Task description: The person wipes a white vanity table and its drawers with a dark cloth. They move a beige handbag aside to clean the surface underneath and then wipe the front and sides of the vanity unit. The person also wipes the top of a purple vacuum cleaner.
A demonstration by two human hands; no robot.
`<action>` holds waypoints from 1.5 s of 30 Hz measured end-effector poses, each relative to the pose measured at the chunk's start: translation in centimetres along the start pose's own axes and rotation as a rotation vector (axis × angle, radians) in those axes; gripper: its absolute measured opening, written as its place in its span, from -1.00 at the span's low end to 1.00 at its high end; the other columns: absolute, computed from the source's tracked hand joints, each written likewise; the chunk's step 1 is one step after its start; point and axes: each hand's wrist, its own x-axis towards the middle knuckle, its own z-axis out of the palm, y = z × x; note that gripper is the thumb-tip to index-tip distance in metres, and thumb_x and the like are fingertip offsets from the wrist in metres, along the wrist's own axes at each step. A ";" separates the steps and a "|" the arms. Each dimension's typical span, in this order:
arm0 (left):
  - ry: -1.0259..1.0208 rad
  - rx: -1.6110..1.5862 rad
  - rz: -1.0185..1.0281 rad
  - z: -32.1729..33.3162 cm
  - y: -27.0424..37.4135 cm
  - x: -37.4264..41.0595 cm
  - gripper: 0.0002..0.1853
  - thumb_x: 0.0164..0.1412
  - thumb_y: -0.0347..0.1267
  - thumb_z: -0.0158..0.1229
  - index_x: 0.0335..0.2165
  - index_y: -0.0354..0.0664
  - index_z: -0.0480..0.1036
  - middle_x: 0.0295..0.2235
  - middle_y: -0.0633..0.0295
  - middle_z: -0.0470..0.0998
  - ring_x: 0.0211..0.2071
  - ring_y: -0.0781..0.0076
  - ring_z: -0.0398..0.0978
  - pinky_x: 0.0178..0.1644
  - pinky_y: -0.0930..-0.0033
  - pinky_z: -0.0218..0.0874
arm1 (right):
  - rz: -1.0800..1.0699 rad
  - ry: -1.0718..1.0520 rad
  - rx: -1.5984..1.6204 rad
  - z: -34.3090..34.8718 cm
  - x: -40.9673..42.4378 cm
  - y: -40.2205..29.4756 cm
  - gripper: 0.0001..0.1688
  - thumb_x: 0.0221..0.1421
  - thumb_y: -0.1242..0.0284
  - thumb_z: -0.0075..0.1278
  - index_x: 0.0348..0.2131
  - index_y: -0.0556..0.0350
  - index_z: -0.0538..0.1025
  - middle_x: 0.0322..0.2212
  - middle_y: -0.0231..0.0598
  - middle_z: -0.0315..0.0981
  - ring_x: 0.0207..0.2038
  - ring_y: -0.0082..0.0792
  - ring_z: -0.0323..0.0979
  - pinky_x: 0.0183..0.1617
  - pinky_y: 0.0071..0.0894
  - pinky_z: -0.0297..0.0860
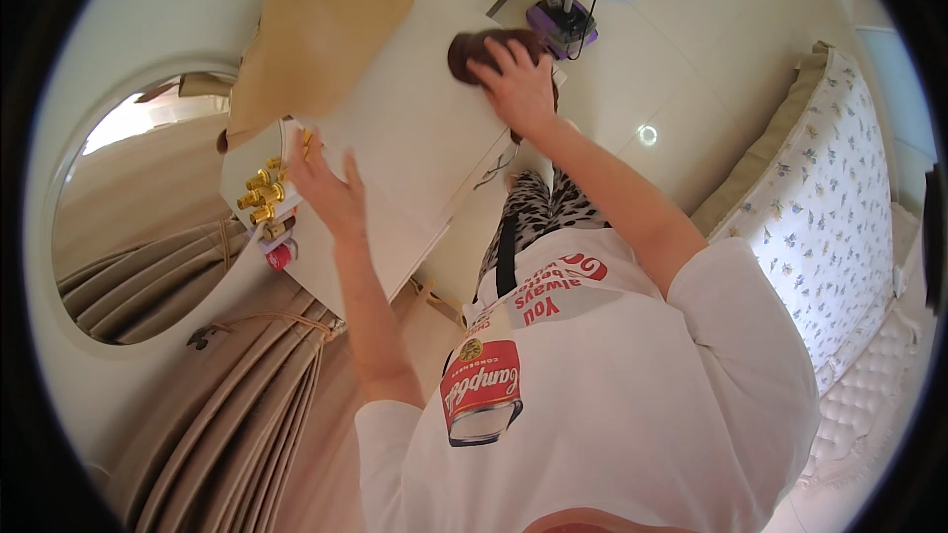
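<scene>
My right hand point(521, 85) lies over a dark brown soft item point(468, 58) at the right edge of the white tabletop point(415, 126), its fingers curled onto it. Both are blurred, and the hand hides much of the item, so its exact kind is unclear. My left hand point(329, 192) is raised above the left side of the tabletop with fingers apart and nothing in it. Just beyond its fingers stand several gold-capped bottles point(263, 196) in a group. A small red round container point(280, 257) sits close by them.
A large brown paper bag or sheet point(326, 29) covers the table's far end. On the left wall hangs a round mirror point(148, 222) above tied beige curtains point(244, 400). A purple-based appliance point(566, 26) with a hose stands on the floor. To the right is a floral-covered cushioned piece point(807, 215).
</scene>
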 end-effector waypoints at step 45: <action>-0.194 -0.265 0.041 9.1 5.3 -12.8 -0.24 0.40 0.08 -0.44 0.25 -0.33 0.07 0.29 -0.09 0.06 0.31 -0.11 0.00 0.33 -0.14 -0.23 | 0.116 0.060 0.365 1.4 -13.1 -9.2 -0.29 -0.22 0.35 0.24 0.03 -0.49 0.47 0.22 -0.46 0.13 0.18 -0.23 0.14 0.03 0.23 0.12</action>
